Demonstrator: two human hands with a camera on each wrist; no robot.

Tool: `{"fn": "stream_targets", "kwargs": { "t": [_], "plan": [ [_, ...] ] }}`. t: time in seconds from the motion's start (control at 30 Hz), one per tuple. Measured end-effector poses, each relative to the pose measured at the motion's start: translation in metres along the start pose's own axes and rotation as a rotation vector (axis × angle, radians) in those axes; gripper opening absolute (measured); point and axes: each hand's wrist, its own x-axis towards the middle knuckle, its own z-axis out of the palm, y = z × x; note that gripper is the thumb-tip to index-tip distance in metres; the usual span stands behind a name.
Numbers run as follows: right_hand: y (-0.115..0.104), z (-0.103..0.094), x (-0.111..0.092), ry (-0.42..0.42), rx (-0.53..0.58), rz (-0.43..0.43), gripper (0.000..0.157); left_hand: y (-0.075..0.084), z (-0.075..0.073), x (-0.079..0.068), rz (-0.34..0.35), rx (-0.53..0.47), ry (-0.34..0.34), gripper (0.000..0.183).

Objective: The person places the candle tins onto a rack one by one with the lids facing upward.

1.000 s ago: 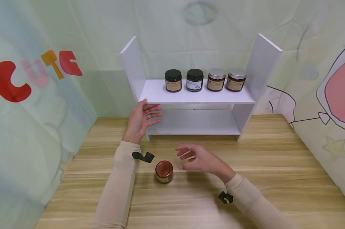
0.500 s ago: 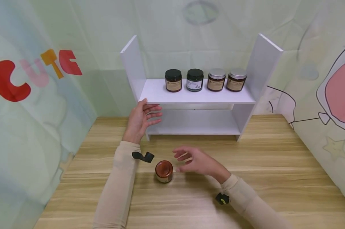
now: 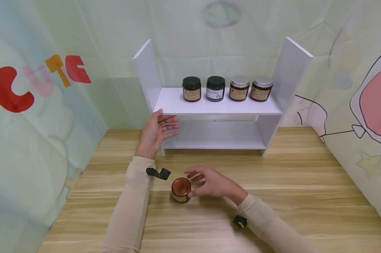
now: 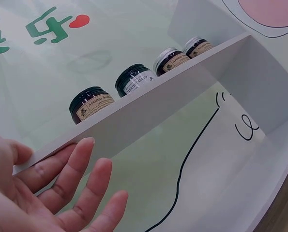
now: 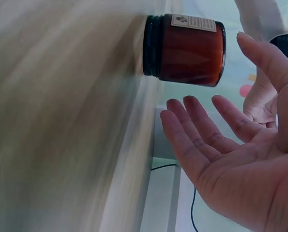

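An amber candle jar (image 3: 181, 189) stands upside down on the wooden table, its black lid (image 5: 153, 46) underneath. My right hand (image 3: 210, 182) is just right of it, thumb and fingers spread apart around that side. In the right wrist view, a gap shows between the jar and the right hand's fingers (image 5: 197, 130). At the white shelf unit (image 3: 217, 105), my left hand (image 3: 155, 131) pinches the left front edge of the upper board. Its thumb lies on top and the index finger below, while the other fingers (image 4: 100, 181) extend loosely under the board.
On the upper board stand two black-lidded jars (image 3: 191, 89) and two silver-lidded jars (image 3: 239, 88) in a row. The shelf's upright side panels (image 3: 293, 70) rise at both ends. Printed cloth walls (image 3: 83, 105) border the wooden table (image 3: 209, 225).
My right hand has moved left and slightly toward me, closer to the upside-down candle jar. The left hand stays at the shelf edge, and the jar has not moved.
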Motion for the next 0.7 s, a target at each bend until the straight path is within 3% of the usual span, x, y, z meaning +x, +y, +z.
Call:
{"fn": "stream_targets", "kwargs": {
  "t": [0.43,0.7],
  "plan": [
    [0.002,0.015,0.008,-0.01,-0.021,-0.029,0.065,0.001,0.0,0.0,-0.003,0.001,0.002,0.06],
    [0.001,0.023,0.012,-0.001,-0.023,-0.033,0.061,0.001,0.001,-0.001,-0.008,0.01,0.009,0.053]
  ]
}}
